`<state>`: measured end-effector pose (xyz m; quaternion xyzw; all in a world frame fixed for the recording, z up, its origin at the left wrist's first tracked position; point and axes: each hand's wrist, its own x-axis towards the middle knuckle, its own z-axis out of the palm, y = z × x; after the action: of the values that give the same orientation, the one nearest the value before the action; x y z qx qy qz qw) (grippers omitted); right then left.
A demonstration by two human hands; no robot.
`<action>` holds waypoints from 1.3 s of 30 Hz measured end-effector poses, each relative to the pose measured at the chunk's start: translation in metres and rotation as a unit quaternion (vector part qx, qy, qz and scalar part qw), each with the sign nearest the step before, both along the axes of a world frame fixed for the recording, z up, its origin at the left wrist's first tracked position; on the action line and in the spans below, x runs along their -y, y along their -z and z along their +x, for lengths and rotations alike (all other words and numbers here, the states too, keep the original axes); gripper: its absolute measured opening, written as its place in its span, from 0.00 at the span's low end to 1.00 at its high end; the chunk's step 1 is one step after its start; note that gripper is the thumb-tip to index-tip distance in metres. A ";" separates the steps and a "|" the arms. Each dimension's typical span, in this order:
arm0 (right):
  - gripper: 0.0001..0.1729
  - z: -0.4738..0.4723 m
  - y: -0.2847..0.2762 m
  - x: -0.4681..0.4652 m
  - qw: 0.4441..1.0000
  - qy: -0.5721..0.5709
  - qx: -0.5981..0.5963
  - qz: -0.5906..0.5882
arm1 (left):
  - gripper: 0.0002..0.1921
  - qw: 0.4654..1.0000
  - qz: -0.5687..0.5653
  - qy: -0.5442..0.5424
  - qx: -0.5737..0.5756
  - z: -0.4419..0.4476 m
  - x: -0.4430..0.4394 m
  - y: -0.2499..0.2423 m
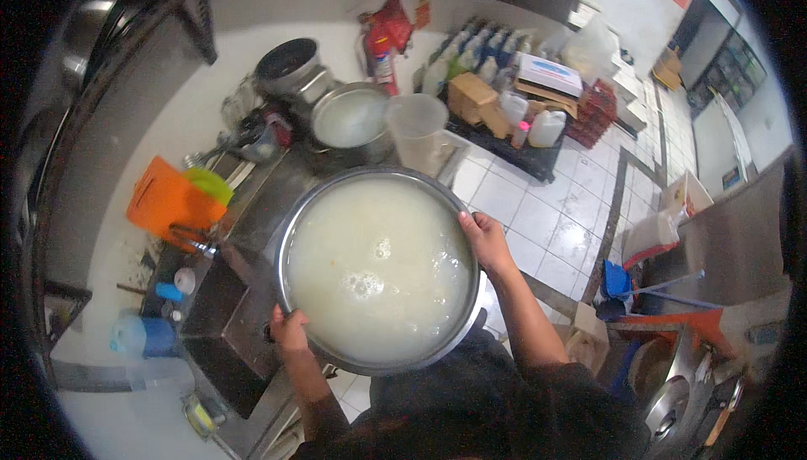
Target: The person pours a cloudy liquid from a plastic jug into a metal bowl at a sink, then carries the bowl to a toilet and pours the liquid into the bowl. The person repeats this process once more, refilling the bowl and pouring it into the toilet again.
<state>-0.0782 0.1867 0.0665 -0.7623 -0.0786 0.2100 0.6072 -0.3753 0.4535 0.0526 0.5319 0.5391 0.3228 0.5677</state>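
A large round metal basin (283, 299) is held in front of my body, filled with cloudy whitish liquid (378, 233). Small clusters of bubbles float on its surface. My left hand (290, 329) grips the lower left rim, thumb over the edge. On the right side, my right hand (487, 239) clasps the rim the same way. The fingers beneath the basin are hidden. Beside my left hand lies a dark sink basin (217, 318). Beyond the far rim stand a translucent plastic bucket (416, 126) and a pot (351, 116) with pale contents.
An orange cutting board (170, 198) leans against the wall by the faucet (205, 247). A blue-tinted jug (145, 336) stands beside the sink. Bottles and cardboard boxes (473, 97) crowd a black pallet (520, 157) on the tiled floor. A fire extinguisher (383, 63) hangs on the wall.
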 end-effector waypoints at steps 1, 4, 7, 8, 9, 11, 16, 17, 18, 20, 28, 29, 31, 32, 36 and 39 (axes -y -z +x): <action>0.23 0.014 -0.004 0.024 1.000 0.009 0.019 -0.014 | 0.25 1.000 -0.002 0.023 -0.006 0.020 0.021 -0.014; 0.25 0.062 -0.015 0.096 0.999 0.040 0.024 0.002 | 0.36 0.994 -0.010 0.107 0.006 0.084 0.092 -0.052; 0.27 0.104 -0.021 0.171 0.996 0.086 0.012 0.016 | 0.20 0.994 -0.012 0.092 0.059 0.154 0.162 -0.072; 0.27 0.116 -0.023 0.197 0.995 0.090 0.017 0.039 | 0.20 0.991 -0.007 0.126 0.054 0.176 0.176 -0.077; 0.27 0.129 -0.024 0.221 0.993 0.116 0.029 0.019 | 0.20 0.986 -0.004 0.159 0.050 0.200 0.189 -0.080; 0.27 0.157 -0.024 0.265 0.988 0.151 0.036 0.000 | 0.20 0.981 -0.006 0.189 0.042 0.246 0.218 -0.079; 0.25 0.214 -0.028 0.383 0.967 0.252 0.039 0.008 | 0.19 0.950 -0.038 0.309 0.031 0.382 0.289 -0.068; 0.25 0.224 -0.029 0.405 0.960 0.279 0.030 0.015 | 0.19 0.941 -0.029 0.336 0.039 0.410 0.304 -0.065; 0.25 0.235 -0.030 0.426 0.954 0.299 0.027 0.006 | 0.18 0.934 -0.024 0.355 0.034 0.441 0.320 -0.063; 0.25 0.263 -0.032 0.463 0.943 0.333 0.021 -0.014 | 0.18 0.920 -0.019 0.390 0.024 0.502 0.352 -0.059; 0.21 0.393 -0.026 0.591 0.881 0.468 -0.005 -0.070 | 0.18 0.843 -0.059 0.533 0.036 0.750 0.477 -0.062; 0.22 0.415 -0.026 0.609 0.873 0.483 0.023 -0.062 | 0.18 0.831 -0.057 0.552 0.040 0.781 0.494 -0.061; 0.26 0.462 -0.021 0.643 0.848 0.529 0.002 -0.042 | 0.20 0.814 -0.075 0.574 0.052 0.843 0.531 -0.057; 0.26 0.482 -0.019 0.662 0.851 0.524 0.028 -0.008 | 0.21 0.806 -0.081 0.584 0.056 0.874 0.551 -0.053; 0.28 0.577 0.000 0.743 0.849 0.526 0.041 -0.028 | 0.23 0.800 -0.068 0.593 0.054 0.991 0.624 -0.039; 0.30 0.661 0.010 0.802 0.832 0.546 0.063 -0.076 | 0.24 0.780 -0.015 0.622 0.063 1.067 0.680 -0.040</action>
<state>0.5829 -0.6148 0.0565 -0.7366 0.3278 -0.1989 0.5571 0.6918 -0.2262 0.0927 0.7215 0.0593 -0.0763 0.6857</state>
